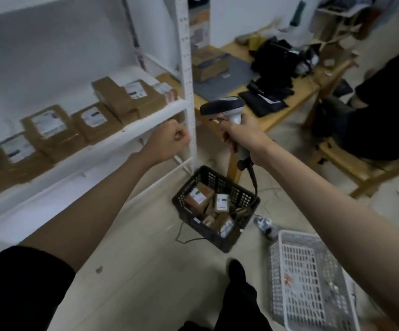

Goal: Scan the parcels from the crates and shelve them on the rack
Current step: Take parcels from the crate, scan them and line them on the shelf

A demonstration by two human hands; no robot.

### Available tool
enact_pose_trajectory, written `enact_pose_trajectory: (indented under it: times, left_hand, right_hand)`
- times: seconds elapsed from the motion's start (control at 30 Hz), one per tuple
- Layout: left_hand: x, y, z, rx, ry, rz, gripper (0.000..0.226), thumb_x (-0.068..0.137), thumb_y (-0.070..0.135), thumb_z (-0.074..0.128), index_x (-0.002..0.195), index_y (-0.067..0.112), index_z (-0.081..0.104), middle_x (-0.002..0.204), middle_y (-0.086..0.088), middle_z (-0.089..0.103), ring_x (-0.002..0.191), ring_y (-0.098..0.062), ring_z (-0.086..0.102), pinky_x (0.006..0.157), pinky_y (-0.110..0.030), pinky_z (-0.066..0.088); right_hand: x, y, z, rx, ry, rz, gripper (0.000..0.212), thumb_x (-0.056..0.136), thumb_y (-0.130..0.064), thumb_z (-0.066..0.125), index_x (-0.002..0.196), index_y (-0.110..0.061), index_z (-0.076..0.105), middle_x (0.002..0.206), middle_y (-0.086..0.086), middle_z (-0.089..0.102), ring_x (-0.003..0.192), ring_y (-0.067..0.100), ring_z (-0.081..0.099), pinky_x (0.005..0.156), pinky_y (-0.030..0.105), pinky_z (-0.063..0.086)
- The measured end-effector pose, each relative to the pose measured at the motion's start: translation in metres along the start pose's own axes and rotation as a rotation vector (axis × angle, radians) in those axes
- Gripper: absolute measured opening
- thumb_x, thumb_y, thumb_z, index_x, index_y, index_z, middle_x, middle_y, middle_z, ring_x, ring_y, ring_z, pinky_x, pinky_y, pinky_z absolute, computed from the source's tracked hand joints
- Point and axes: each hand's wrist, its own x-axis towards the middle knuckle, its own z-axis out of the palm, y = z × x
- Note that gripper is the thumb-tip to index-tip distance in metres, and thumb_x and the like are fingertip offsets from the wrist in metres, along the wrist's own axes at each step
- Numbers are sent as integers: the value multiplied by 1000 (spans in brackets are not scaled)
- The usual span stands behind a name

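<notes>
A: From the head view, where do the hands stand?

B: The right hand [238, 134] grips the handle of the scanner [224, 111], its cord trailing down. The left hand [170, 142] is curled into a loose fist holding nothing, just beside the rack [189, 68].

A: And the parcels?

B: Several brown cardboard parcels [50, 130] with white labels lie along the rack's shelf; more parcels sit jumbled in the black crate [215, 206] on the floor. The white crate [310, 278] looks nearly spent.

A: The next pick?

B: Likely he should reach the left hand down, lift a box label-up, and aim squarely; the slick labels may glare.
</notes>
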Motion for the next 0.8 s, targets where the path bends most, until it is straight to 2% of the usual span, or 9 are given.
enact_pose_trajectory:
  times: [0.07, 0.2, 0.3, 0.43, 0.57, 0.73, 0.8]
  left_hand:
    - [21, 11, 31, -24, -67, -2, 17, 94, 19, 62, 88, 6, 72, 95, -7, 65, 89, -15, 59, 79, -29, 51]
    - [64, 22, 93, -43, -191, -1, 15, 95, 16, 62, 90, 4, 69, 97, -12, 64, 90, -22, 61, 83, -36, 50]
    - [90, 18, 138, -45, -258, -45, 14, 97, 14, 61, 89, 5, 68, 96, -8, 63, 91, -20, 59, 82, -36, 49]
    - [121, -4, 194, -81, -385, -173, 15, 99, 16, 58, 88, 9, 67, 95, -8, 66, 96, -26, 63, 88, -42, 52]
    - [136, -31, 242, -123, -411, -327, 15, 99, 18, 57, 95, 9, 69, 96, -9, 70, 92, -23, 65, 87, -47, 54]
    - [126, -65, 292, -140, -435, -478, 13, 97, 21, 59, 90, 19, 70, 97, 0, 67, 91, -17, 63, 73, -29, 48]
    - [119, -82, 313, -164, -472, -543, 15, 97, 20, 58, 87, 15, 69, 96, -4, 68, 93, -21, 64, 74, -31, 49]
  right_hand:
    - [9, 21, -28, 7, 19, 57, 8, 92, -21, 68, 95, -15, 64, 63, 1, 62, 44, 11, 49, 41, 25, 41]
    - [39, 69, -74, 13, 43, 149, 10, 93, -20, 66, 98, -11, 63, 64, 4, 61, 41, 11, 48, 42, 25, 41]
    - [69, 107, -100, 47, 37, 230, 10, 96, -19, 65, 94, -9, 63, 62, 5, 60, 40, 11, 45, 41, 25, 39]
    - [114, 163, -118, 103, 8, 345, 4, 97, -16, 63, 99, -13, 62, 60, 4, 59, 40, 11, 44, 39, 24, 38]
    - [146, 222, -119, 110, -4, 464, 2, 96, -13, 62, 97, -14, 60, 60, 3, 59, 40, 11, 45, 40, 24, 39]
    - [160, 288, -108, 30, -41, 549, 13, 95, -15, 63, 85, -10, 59, 56, 1, 60, 40, 12, 49, 42, 25, 42]
    - [164, 312, -103, 47, -49, 594, 10, 94, -13, 64, 89, -6, 60, 61, 6, 61, 40, 12, 49, 42, 24, 42]
